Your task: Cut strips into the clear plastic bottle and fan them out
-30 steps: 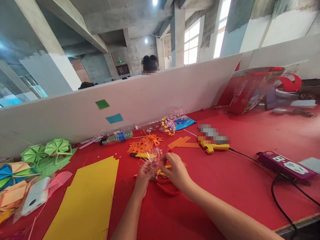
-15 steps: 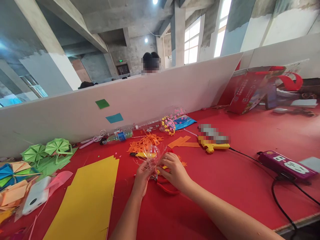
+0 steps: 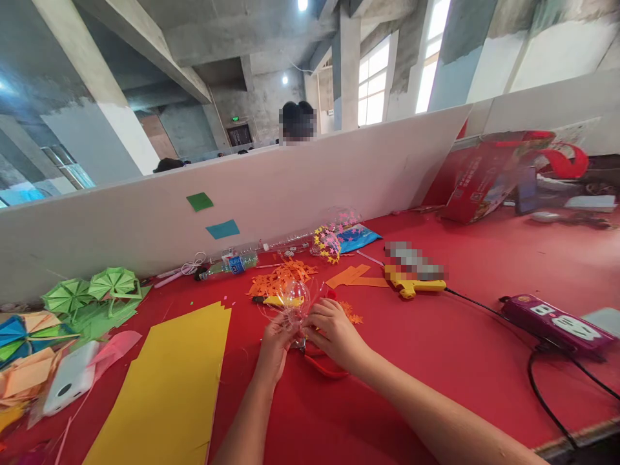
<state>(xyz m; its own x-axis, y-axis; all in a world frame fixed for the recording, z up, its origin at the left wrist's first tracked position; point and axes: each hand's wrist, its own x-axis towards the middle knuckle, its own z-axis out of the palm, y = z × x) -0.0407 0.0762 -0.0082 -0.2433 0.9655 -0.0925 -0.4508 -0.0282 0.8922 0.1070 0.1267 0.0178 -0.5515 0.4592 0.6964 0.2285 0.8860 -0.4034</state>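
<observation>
My left hand [image 3: 277,342] is closed around the lower end of a clear plastic piece [image 3: 294,296], rounded at the top with thin strips sticking out. My right hand [image 3: 339,328] has its fingers bent and pressed together at the right side of this piece; whether it pinches one of the strips is hard to see. On the table under my hands lies a red-handled tool [image 3: 325,369], its head partly hidden. Just behind the plastic is a yellow cutter knife [image 3: 271,300]. Orange paper stars [image 3: 285,278] are heaped beyond it.
Yellow card sheets [image 3: 165,387] lie at left, near a white power bank [image 3: 70,381] and green paper umbrellas [image 3: 113,282]. A bottle [image 3: 236,263] rests by the white partition [image 3: 290,187]. A yellow glue gun [image 3: 416,285] is wired to a purple power unit [image 3: 557,321].
My right hand has shifted very slightly at the plastic piece. The left hand keeps its hold, and the things on the table stay where they were.
</observation>
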